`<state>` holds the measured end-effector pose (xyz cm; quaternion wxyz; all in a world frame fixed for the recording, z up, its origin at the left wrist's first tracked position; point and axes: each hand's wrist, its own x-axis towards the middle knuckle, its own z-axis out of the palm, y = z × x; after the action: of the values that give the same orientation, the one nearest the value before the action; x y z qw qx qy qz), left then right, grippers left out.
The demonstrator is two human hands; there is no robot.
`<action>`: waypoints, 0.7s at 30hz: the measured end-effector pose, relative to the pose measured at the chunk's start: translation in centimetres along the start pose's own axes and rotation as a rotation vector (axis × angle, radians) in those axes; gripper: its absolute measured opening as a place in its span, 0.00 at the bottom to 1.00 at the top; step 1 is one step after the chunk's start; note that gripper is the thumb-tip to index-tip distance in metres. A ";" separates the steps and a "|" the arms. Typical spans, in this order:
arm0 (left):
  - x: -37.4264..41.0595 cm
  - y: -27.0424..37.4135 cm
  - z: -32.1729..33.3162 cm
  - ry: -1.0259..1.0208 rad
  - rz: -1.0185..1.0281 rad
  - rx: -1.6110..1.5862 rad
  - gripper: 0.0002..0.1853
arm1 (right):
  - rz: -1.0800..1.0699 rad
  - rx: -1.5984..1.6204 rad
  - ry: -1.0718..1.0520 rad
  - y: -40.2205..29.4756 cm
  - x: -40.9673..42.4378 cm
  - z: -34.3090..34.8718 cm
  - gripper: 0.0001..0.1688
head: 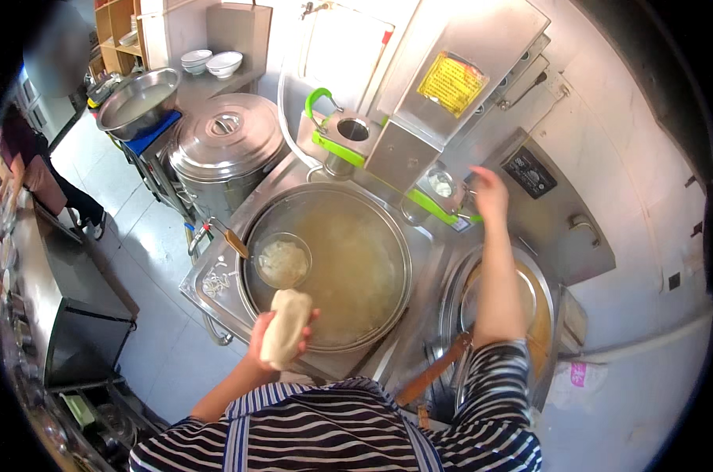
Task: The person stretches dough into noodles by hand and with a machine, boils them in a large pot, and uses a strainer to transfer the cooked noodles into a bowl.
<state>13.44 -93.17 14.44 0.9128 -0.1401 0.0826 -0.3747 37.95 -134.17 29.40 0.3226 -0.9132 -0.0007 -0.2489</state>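
In my left hand is a thick log of pale dough, held above the near rim of a large round pot of cloudy, yellowish water. My right hand is raised beside the right cylinder of a steel noodle press. White material, apparently dough, shows inside that cylinder. A green-trimmed handle is partly covered by my right hand, and whether the fingers grip it is unclear. The left cylinder has a dark opening and an arched green handle. A wire strainer with pale noodles sits at the pot's left side.
A lidded steel stockpot stands back left, beside a wide steel basin. White bowls rest on a counter behind. On the right, a wooden-handled utensil lies across another pot. At far left stands another person.
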 end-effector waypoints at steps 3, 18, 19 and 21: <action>-3.1 0.4 0.2 -0.035 0.206 0.191 0.34 | 0.339 0.457 0.288 5.8 -0.7 -1.5 0.18; -6.4 0.8 0.2 -0.026 0.337 0.190 0.30 | 0.241 0.320 0.646 -3.1 2.6 7.5 0.42; -6.3 0.8 -0.2 -0.018 0.347 0.191 0.30 | 0.224 0.268 0.712 -4.6 2.1 8.3 0.41; -5.6 1.5 -0.7 -0.007 0.328 0.255 0.30 | 0.195 0.136 0.637 -6.0 1.3 8.6 0.41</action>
<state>10.32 -88.36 13.59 0.9722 -0.0095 0.0528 -0.2280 42.04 -124.56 27.82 0.3893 -0.7617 0.1708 -0.4889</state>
